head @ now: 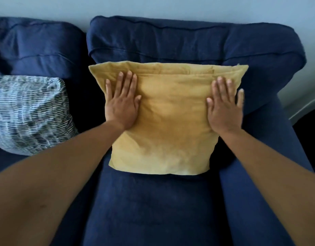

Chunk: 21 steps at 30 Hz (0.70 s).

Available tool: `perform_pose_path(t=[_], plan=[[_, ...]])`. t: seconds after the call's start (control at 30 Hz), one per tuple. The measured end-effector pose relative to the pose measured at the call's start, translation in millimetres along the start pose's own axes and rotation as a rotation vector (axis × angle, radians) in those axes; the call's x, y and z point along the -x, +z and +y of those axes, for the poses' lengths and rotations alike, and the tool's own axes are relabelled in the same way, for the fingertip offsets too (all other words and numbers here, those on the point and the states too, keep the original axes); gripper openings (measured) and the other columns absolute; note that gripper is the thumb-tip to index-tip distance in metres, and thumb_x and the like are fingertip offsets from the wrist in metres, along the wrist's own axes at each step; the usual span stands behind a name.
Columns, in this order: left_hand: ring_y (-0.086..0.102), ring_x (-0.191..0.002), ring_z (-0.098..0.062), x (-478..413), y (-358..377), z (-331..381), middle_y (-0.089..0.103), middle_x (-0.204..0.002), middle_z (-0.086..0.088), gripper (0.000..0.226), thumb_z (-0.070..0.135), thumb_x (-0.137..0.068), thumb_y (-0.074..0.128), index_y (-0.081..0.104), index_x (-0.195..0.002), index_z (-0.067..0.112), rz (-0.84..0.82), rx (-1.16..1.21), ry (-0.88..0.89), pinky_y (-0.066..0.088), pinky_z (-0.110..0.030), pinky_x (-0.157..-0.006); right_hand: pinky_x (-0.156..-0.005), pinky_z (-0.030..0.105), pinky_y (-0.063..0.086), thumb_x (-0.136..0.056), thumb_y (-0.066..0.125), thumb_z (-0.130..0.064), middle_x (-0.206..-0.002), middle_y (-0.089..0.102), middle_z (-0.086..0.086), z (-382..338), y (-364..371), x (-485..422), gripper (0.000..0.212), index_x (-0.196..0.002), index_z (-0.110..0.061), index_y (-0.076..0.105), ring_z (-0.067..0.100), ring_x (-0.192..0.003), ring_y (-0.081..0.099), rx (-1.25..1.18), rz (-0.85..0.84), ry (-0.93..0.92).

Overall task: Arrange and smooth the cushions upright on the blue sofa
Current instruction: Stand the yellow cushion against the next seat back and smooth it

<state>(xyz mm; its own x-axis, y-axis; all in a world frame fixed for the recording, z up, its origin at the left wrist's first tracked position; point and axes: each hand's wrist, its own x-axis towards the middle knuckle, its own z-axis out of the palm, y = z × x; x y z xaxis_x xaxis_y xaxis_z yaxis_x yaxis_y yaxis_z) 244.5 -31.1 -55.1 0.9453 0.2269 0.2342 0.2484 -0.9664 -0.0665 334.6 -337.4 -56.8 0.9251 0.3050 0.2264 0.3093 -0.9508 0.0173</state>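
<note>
A mustard-yellow cushion [169,121] stands upright on the seat of the blue sofa [153,206], leaning against the right back cushion [170,41]. My left hand [122,103] lies flat on the cushion's left side, fingers spread and pointing up. My right hand [224,105] lies flat on its right side, the little finger reaching past the cushion's edge. Neither hand grips anything. A cushion with a blue, white and black pattern [29,114] leans against the left back cushion [37,48].
The sofa's right armrest [270,157] runs beside my right arm. A pale wall [153,6] stands behind the sofa. A skirting board and dark floor [305,110] show at the far right.
</note>
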Motion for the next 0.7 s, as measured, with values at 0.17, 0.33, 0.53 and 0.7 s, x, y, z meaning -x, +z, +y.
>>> perform_pose_path(t=[0.17, 0.33, 0.53, 0.7], plan=[[-0.009, -0.157, -0.026, 0.7, -10.7, 18.5, -0.004, -0.171, -0.002, 0.063, 0.043, -0.108, 0.015, 0.000, -0.162, 0.014, 0.038, 0.242, -0.200, -0.010, -0.052, -0.125, -0.121, 0.049, -0.007, -0.105, 0.025, -0.037, -0.166, 0.004, 0.009, -35.3, -31.9, 16.7, 0.061, -0.158, -0.008, 0.012, 0.023, -0.154, 0.002, -0.220, 0.234, 0.080], [-0.007, -0.157, -0.025, -1.2, -5.8, 11.2, -0.002, -0.172, -0.001, 0.065, 0.046, -0.108, 0.017, 0.001, -0.163, 0.016, 0.013, 0.242, -0.218, -0.008, -0.054, -0.124, -0.122, 0.044, -0.003, -0.103, 0.033, -0.045, -0.165, 0.015, 0.005, -90.7, -16.2, 42.2, 0.064, -0.158, -0.015, 0.022, 0.021, -0.152, 0.014, -0.021, 0.211, -0.471], [-0.007, -0.157, -0.028, -13.7, -18.3, 14.5, -0.003, -0.172, -0.005, 0.065, 0.045, -0.107, 0.017, 0.000, -0.163, 0.016, -0.002, 0.266, -0.227, -0.004, -0.058, -0.124, -0.122, 0.052, -0.003, -0.104, 0.009, -0.048, -0.167, -0.007, 0.002, -20.8, 7.5, 22.8, 0.063, -0.159, -0.018, -0.002, 0.020, -0.153, -0.008, -0.190, 0.066, 0.258], [0.013, -0.153, -0.044, 43.9, -42.0, 83.9, 0.020, -0.165, -0.024, 0.067, 0.041, -0.104, 0.032, 0.025, -0.158, 0.003, 0.333, 0.357, 0.156, 0.001, -0.061, -0.123, -0.122, 0.049, -0.004, -0.103, 0.009, -0.049, -0.167, -0.010, 0.001, -26.9, 11.0, 26.7, 0.065, -0.159, -0.019, -0.004, 0.018, -0.153, -0.010, -0.260, 0.051, 0.279]])
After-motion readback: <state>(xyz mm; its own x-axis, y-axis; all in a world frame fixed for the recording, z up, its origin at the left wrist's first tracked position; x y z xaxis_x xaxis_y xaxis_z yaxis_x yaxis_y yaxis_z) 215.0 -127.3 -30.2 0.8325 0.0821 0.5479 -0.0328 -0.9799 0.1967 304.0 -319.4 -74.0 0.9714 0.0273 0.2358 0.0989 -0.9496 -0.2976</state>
